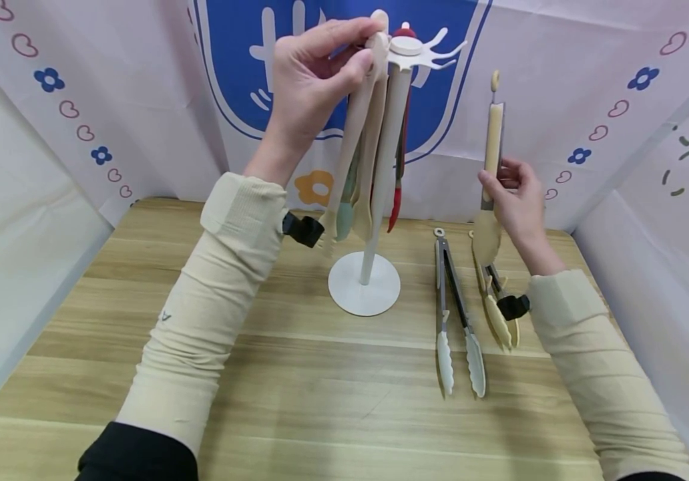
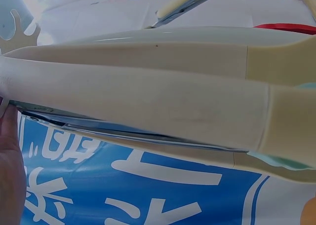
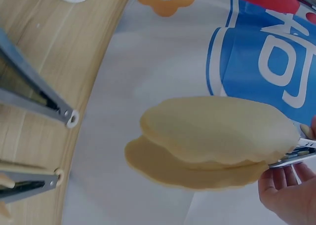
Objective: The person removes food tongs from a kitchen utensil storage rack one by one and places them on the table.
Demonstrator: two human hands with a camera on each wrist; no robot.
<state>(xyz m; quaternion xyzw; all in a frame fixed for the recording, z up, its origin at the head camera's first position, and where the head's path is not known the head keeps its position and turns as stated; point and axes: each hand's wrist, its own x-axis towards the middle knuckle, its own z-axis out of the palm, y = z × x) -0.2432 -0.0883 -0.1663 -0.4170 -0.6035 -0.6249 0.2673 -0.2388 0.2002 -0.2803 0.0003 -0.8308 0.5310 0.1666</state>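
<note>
The wooden table (image 1: 296,374) is biggest, and it is under the white stand (image 1: 383,180). Just left of the stand's pole, a long cream tool (image 1: 352,133) with teeth slants down; it looks light and a bit bendy. Right of the stand, tongs with white tips (image 1: 442,287) lie with their legs apart. Farther right of the stand, the cream tongs (image 1: 493,143) are up in the air, tips down. They look light and hard to break, with a stiff handle and softer tips. The shiny metal edges may be slippery, so the cream grip seems the best place to hold. The left hand (image 1: 314,77) pinches the cream tool's top, beside the stand's hooks; I can't tell if it hangs there. The right hand (image 1: 521,200) pinches the tongs low on the handle. The smallest bit is their top loop (image 1: 495,80).
</note>
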